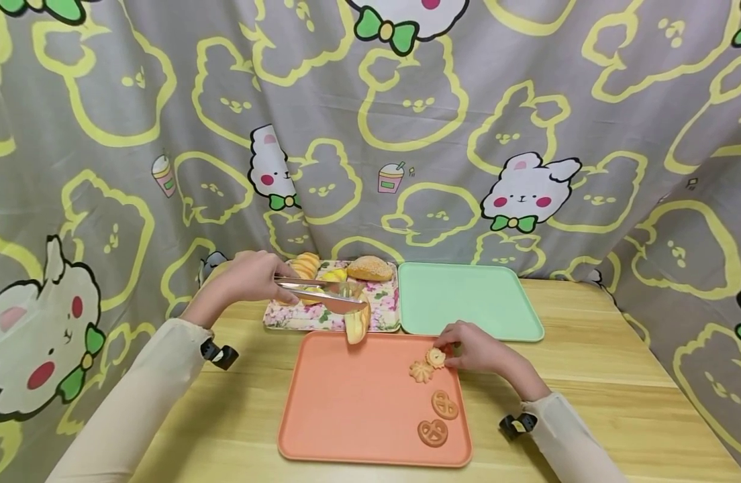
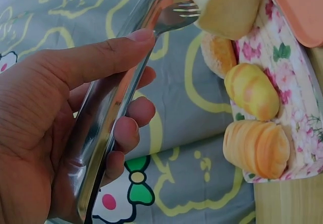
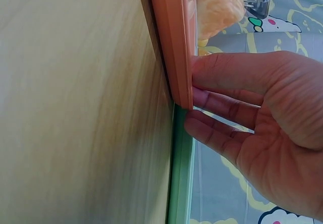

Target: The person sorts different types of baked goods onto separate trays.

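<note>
My left hand grips metal food tongs, fingers and thumb wrapped round the arms. One tip is fork-shaped in the left wrist view. The tongs hold a pale yellow bread piece with a brown crust, above where the floral tray and the orange tray meet. At the orange tray's far right corner, my right hand pinches a round scalloped cookie between thumb and fingers. A flower-shaped cookie lies right beside it. In the right wrist view the tray's rim hides the cookie.
The floral tray bears a striped roll, a yellow bread and a sesame bun. A green tray lies at back right. Two pretzel cookies lie on the orange tray. A patterned curtain hangs behind.
</note>
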The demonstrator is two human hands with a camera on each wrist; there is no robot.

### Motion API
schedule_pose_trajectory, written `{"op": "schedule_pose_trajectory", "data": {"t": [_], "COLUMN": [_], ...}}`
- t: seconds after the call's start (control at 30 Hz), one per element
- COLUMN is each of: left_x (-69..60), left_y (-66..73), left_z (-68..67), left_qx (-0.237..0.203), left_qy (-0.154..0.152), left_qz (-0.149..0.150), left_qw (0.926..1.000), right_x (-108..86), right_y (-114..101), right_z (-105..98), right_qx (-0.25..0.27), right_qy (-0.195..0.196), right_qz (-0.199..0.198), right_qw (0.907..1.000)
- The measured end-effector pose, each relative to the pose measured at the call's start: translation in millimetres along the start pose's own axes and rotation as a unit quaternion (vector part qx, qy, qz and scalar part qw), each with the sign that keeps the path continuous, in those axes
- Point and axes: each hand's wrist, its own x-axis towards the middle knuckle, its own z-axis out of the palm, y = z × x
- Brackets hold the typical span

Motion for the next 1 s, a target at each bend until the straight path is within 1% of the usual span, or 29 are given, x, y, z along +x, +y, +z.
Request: {"op": "schedule_pose_trajectory", "data": {"t": [0.13,0.33,0.57,0.67,0.77,0.93,1.0], "left_x": [-3.4,-10.3,-20.7,-24.9,-29.0,-34.4,-36.5], "left_y": [-1.7,-4.1,-12.9,-17.6,-21.7,-25.7,-26.3], "left_z": [2.1,2.6,2.8,3.6,5.3,11.1,12.4], "left_qx": [-0.005,0.012,0.04,0.051,0.077,0.115,0.123], "left_qy": [-0.005,0.001,-0.011,-0.007,0.0,0.014,0.02], "left_qz": [-0.003,-0.006,-0.034,-0.03,-0.021,-0.01,-0.011], "left_qw": [1.0,0.9999,0.9986,0.9982,0.9968,0.9932,0.9922], "right_x": [0.3,0.6,0.6,0.5,0.5,0.5,0.6], "right_y": [0,0,0,0,2,3,3], "right_z": [1,1,0,-2,-2,-1,-1], "right_qx": [-0.003,0.001,0.0,0.001,0.001,0.003,0.005], "right_qy": [0.002,0.0,-0.006,-0.008,-0.008,-0.009,-0.01], "right_qz": [-0.007,-0.005,0.003,0.005,0.005,0.006,0.008], "right_qw": [1.0,1.0,1.0,1.0,1.0,0.9999,0.9999]}}
